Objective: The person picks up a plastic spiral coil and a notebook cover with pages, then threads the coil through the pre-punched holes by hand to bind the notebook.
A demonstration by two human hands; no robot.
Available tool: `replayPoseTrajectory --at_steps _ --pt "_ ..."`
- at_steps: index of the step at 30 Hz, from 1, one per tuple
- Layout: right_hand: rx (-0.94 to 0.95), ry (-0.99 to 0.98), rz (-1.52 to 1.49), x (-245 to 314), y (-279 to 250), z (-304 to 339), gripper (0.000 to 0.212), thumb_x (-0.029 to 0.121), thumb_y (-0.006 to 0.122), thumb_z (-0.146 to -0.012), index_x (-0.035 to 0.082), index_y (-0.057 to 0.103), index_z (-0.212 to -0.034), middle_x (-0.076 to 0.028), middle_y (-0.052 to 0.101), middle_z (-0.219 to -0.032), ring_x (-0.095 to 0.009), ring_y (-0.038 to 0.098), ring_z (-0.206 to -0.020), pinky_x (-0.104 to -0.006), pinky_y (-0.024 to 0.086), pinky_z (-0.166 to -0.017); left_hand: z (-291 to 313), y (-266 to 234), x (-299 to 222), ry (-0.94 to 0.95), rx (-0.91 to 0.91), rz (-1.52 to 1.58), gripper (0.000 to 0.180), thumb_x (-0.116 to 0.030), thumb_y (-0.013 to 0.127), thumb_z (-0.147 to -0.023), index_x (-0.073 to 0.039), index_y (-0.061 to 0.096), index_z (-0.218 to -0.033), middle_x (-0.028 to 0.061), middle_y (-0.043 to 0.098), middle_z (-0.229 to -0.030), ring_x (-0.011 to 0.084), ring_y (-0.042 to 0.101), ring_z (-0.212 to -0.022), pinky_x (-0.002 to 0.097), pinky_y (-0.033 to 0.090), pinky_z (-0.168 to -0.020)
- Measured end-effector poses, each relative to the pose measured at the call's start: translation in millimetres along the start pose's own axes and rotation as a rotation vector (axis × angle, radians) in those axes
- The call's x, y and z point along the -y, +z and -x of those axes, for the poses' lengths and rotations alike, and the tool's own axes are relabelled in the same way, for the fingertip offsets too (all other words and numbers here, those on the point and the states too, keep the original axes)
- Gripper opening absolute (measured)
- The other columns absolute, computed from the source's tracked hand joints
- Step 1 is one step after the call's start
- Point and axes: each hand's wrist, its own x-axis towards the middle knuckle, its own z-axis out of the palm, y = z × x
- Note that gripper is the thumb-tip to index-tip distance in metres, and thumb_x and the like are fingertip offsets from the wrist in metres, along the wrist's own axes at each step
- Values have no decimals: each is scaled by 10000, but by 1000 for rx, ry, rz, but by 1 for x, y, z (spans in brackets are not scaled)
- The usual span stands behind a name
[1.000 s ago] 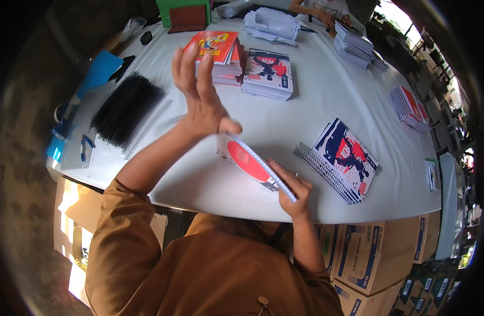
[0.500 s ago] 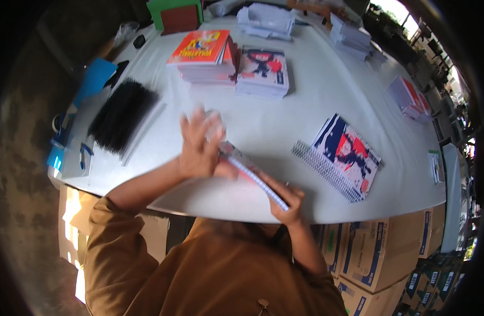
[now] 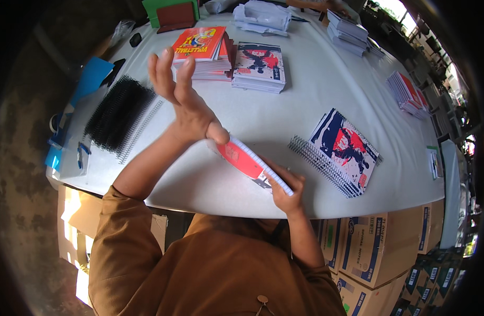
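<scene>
A thin notebook block with a red and white cover (image 3: 241,159) is held on edge above the near part of the table, its white page edges facing up. My right hand (image 3: 288,192) grips its near right end, thumb on one side and fingers on the other. At its far left end, my left hand (image 3: 186,108) is raised with the fingers spread; the thumb side appears to touch the notebook's corner. To the right lie spiral-bound notebooks (image 3: 348,150) with a navy, red and white cover, overlapping in a stack. A heap of black spiral coils (image 3: 118,118) lies to the left.
Behind my hands stand an orange-covered notebook stack (image 3: 202,45) and a navy-and-red covered stack (image 3: 259,62). Blue-handled pliers (image 3: 83,152) lie at the left edge. More stacks (image 3: 408,95) sit far right. Cardboard boxes (image 3: 381,242) stand below the table.
My left hand has moved up and away with its fingers spreading wider. The notebook has tilted so its red cover shows more. My right hand keeps its grip.
</scene>
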Motion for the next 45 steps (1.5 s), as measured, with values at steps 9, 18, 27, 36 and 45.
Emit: replayPoseTrajectory --at_steps 9,18,27,36,45 --pt "31 -31 73 2 8 3 457 -128 526 -677 16 590 -1106 -130 621 -1058 -270 644 -859 -315 529 -703 61 -16 -38 98 163 -137 1095 -794 330 -707 76 176 -1355 350 203 -1356 534 145 -1258 653 51 -985" --pt "43 -62 62 7 10 8 490 -123 529 -674 15 564 -1143 -130 593 -1122 -273 640 -867 -322 523 -729 35 -11 -17 224 164 4 1063 -760 236 -768 99 40 -1363 329 16 -1414 500 -2 -1301 621 -57 -994" --pt "48 -161 47 13 6 -3 387 -86 595 -725 -13 575 -1105 -134 638 -1022 -243 656 -828 -287 530 -686 64 -14 -68 75 221 150 958 -748 343 -745 -55 210 -1394 379 273 -1289 522 301 -1171 602 357 -841" --pt "-36 -50 55 -3 11 6 507 -4 603 -688 94 547 -1182 -126 625 -1032 -259 644 -805 -344 518 -693 43 9 -84 183 292 244 988 -709 549 -651 51 363 -1254 236 461 -1022 384 453 -984 512 372 -877" --pt "-13 26 -56 -8 5 7 494 20 631 -696 114 554 -1176 -115 641 -989 -288 638 -820 -338 510 -695 49 14 -101 165 424 369 1062 -777 396 -697 40 176 -1338 277 240 -1288 472 213 -1179 618 108 -973"
